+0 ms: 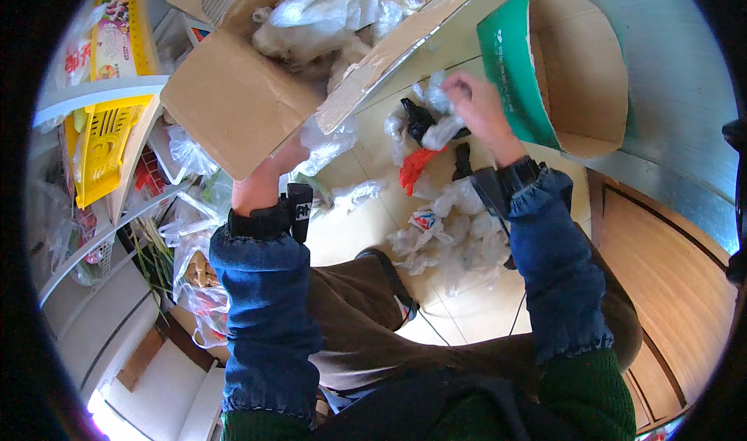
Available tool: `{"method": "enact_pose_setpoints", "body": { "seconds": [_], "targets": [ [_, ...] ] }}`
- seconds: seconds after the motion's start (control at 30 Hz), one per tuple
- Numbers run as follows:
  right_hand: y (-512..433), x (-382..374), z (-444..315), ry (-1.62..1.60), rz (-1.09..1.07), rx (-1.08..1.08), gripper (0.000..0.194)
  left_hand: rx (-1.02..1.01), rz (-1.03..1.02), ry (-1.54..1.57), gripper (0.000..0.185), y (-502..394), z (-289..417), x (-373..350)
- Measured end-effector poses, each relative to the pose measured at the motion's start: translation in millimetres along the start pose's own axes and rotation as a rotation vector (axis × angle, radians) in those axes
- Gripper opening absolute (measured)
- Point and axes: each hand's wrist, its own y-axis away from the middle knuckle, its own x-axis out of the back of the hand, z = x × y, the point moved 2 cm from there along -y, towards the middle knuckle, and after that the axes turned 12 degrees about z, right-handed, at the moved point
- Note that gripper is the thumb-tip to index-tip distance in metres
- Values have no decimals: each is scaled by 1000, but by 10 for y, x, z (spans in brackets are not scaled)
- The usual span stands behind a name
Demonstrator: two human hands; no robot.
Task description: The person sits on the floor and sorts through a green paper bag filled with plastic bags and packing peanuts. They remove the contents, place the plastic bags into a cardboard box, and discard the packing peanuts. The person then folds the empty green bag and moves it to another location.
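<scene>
My left hand [286,155] is beside a flap of the large cardboard box [245,96], next to a clear plastic bag [327,143]; the flap partly hides its fingers, and its grip does not show. My right hand [475,105] is above knotted plastic bags on the tiled floor, its fingers curled near a white bag [435,93]; whether it holds one is unclear. Below it lie a black bag [417,120], a red bag [417,169] and a heap of clear crumpled bags [461,231]. More clear bags [327,9] fill the large box.
A green cardboard box [513,73] stands open at the right, by a wooden cabinet door [659,283]. Shelves at the left hold a yellow plastic basket [108,149] and bagged produce [201,277]. My shoe [397,289] rests beside the heap.
</scene>
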Motion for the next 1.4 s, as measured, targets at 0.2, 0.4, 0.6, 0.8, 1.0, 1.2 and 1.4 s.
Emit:
{"method": "enact_pose_setpoints", "body": {
  "seconds": [0.2, 0.4, 0.6, 0.8, 1.0, 1.2, 1.4],
  "targets": [
    [-384, -23, 129, 762, -7, -102, 58, -48, 330, 53, 54, 83, 10, 10],
    [-48, -380, 633, 960, -21, 84, 70, -59, 463, 87, 58, 254, 98, 80],
    [-8, -146, 602, 717, 90, 8, 65, -68, 511, 99, 62, 289, 147, 110],
    [507, 20, -4, 527, 86, 538, 58, -61, 551, 111, 66, 320, 108, 166],
    [700, -750, 398, 782, -370, 933, 46, -56, 612, 103, 70, 426, 68, 233],
    [463, -1047, 578, 659, -480, 731, 20, -48, 665, 106, 74, 502, 72, 257],
    [319, -1321, 477, 369, -292, 550, 16, -56, 720, 112, 76, 372, 218, 238]
  ]
}}
